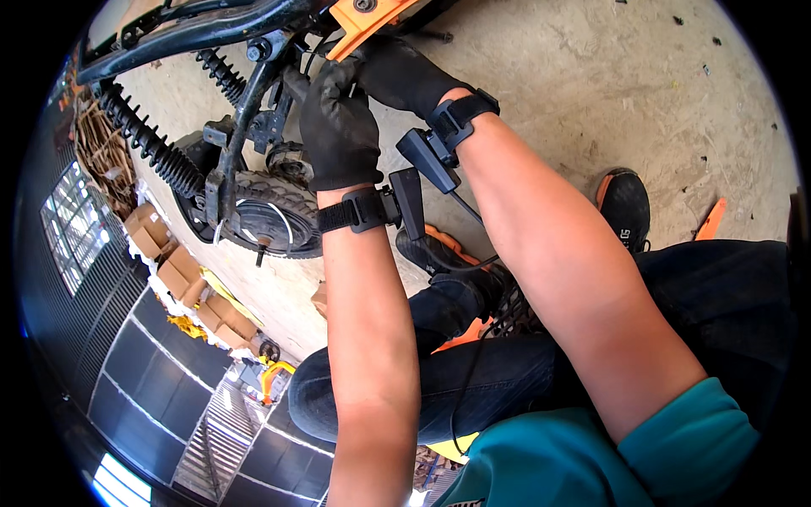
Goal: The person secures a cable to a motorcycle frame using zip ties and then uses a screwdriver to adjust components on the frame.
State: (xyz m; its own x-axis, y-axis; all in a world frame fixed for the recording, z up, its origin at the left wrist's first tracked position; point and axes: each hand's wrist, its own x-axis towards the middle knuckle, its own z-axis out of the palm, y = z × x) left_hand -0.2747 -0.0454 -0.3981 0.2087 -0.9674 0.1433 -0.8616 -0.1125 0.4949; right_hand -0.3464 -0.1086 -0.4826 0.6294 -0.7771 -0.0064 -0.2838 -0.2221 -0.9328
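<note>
A person in a teal shirt (pixel 541 456), seen from their own head, reaches toward a black tubular vehicle frame (pixel 186 42) at the upper left, which the top edge of the view cuts off. The left hand (pixel 340 127), in a black glove, is curled beside the frame, just below an orange panel (pixel 361 24) that is also cut off at the top. The right hand (pixel 404 78), gloved too, reaches in from the right next to it. The fingertips of both hands are hidden among the glove folds, the panel and dark parts, so I cannot tell whether either grip is pinching anything. Below the frame, a coil spring (pixel 148 139) slants down toward a wheel (pixel 291 203), partly covered by the left hand and forearm. Farther off at the left, several cardboard boxes (pixel 179 272) stand in a row near the wall; some look open, but their contents are too small to make out
</note>
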